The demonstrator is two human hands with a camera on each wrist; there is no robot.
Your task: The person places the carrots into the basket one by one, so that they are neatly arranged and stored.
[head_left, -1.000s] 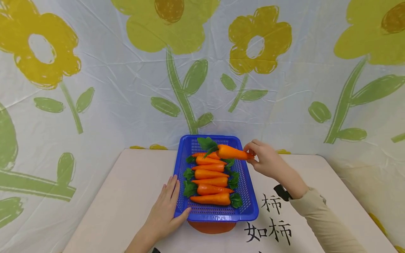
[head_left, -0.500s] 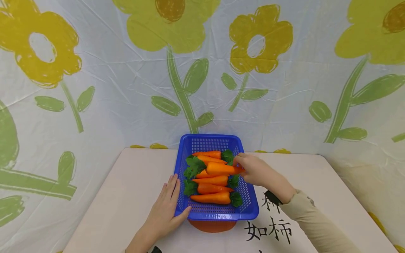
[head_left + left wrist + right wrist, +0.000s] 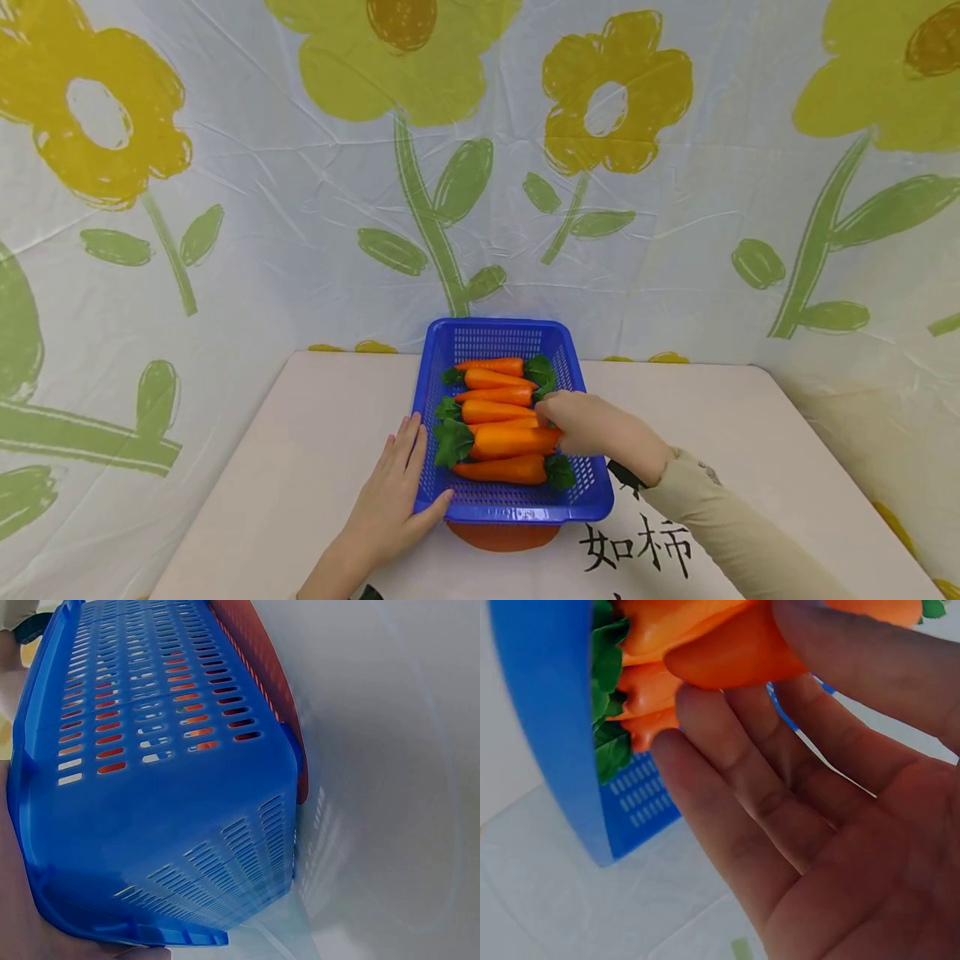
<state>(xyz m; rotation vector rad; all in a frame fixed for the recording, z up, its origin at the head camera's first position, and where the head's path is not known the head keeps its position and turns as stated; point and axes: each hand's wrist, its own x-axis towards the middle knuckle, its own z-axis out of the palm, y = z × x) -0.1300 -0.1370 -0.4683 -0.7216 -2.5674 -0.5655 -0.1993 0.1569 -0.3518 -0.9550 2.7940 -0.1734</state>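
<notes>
In the head view a blue plastic basket holds several orange carrots with green leafy tops, lying crosswise in a column. My right hand reaches over its right side and pinches one carrot by the narrow tip. That carrot lies over others, leaves to the left. The right wrist view shows the thumb against the carrot's tip, the other fingers extended beneath. My left hand rests on the basket's left rim with straight fingers, thumb near the front left corner. The left wrist view shows the basket's slotted side.
Under the basket's front edge shows a reddish-brown round piece. The pale table bears black written characters at the right front. A cloth with yellow flowers hangs behind and at the sides.
My right hand has brought the carrot toward me and down, from above the basket's far end to near the front carrots. The left hand has stayed on the rim.
</notes>
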